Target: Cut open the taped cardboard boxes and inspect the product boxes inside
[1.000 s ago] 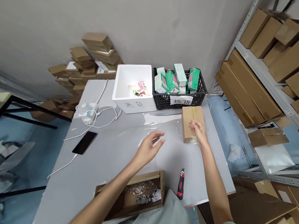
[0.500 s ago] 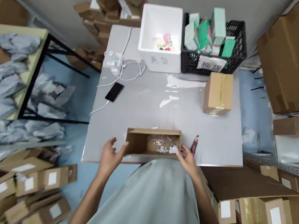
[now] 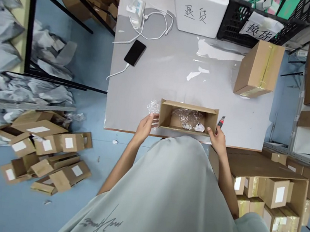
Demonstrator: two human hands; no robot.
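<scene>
- Both hands grip the open cardboard box (image 3: 187, 117) by its ends: left hand (image 3: 145, 127) with fingers curled on the left end, right hand (image 3: 217, 138) clasping the right end.
- Box sits at the near edge of the grey table (image 3: 155, 77); its near wall is partly hidden by the person's shirt.
- Contents: crumpled clear wrap and small white bits, hard to identify.
- Red-black cutter (image 3: 221, 121) just right of the box, mostly hidden behind the right hand.
- Far right: sealed carton (image 3: 258, 69). Far edge: white bin (image 3: 199, 11) and black basket (image 3: 236, 27), both cut off.
</scene>
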